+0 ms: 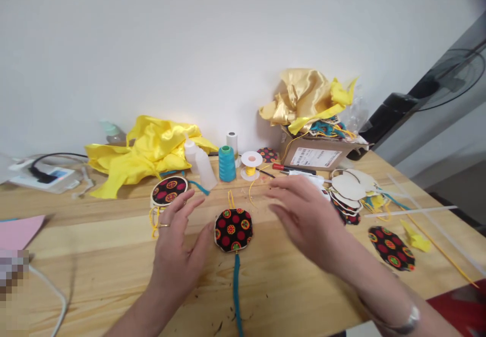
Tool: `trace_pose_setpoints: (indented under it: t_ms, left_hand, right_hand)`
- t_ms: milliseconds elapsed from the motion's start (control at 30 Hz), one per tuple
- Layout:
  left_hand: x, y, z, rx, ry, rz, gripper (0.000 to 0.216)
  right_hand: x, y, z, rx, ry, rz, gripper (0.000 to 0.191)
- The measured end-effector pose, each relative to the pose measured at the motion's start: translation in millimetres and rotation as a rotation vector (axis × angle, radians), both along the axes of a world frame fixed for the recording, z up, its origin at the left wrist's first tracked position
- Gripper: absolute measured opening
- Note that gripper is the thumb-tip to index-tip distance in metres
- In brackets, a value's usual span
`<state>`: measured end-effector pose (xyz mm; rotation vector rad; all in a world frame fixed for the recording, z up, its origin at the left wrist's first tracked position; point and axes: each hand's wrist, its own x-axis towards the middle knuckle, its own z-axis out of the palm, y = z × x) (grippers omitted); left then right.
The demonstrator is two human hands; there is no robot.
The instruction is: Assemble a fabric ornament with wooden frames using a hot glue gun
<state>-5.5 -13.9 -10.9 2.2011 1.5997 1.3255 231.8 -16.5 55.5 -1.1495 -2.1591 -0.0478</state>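
Between my hands a round fabric-covered pendant (pixel 233 229), black with red and orange flower circles, lies flat on the wooden table (pixel 197 301). A yellow cord loop (pixel 231 199) sticks out of its top, and a teal tassel (pixel 237 291) trails from its bottom toward me. My left hand (pixel 182 241) is open, its thumb close to the pendant's left edge. To the right, my right hand (pixel 304 220) hovers empty with fingers spread. Another patterned disc (pixel 169 191) with a pale rim lies just beyond my left fingers. A loose piece of patterned fabric (pixel 392 248) rests at the right.
Along the wall stand a teal thread cone (pixel 227 165), a spool of yellow cord (pixel 251 167), a squeeze bottle (pixel 205 169) and yellow satin (pixel 148 150). A cardboard box (pixel 319 152) holds gold cloth. Pale discs (pixel 347 184) are stacked at right; a power strip (pixel 45 177) sits left.
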Motion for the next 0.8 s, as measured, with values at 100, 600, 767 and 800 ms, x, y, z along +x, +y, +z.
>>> trace_pose_setpoints:
  t_ms: [100,600,767,800]
  left_hand:
    - [1,-2,2.9,0.009,-0.037,0.008,0.042]
    - [0,-5,2.5,0.022,-0.087,-0.012,0.04]
    - [0,-5,0.5,0.005,-0.091,-0.008,0.039]
    - [0,-4,0.2,0.001,-0.093,-0.005,0.038]
  right_hand:
    - [47,-4,16.9,0.059,-0.083,-0.171,0.015]
    - [160,-21,-76.3,-0.169,-0.368,-0.552,0.038]
    - [160,-14,-82.4,-0.197,-0.301,-0.565,0.034]
    - [161,-14,-81.9,-0.19,-0.296,-0.57,0.033]
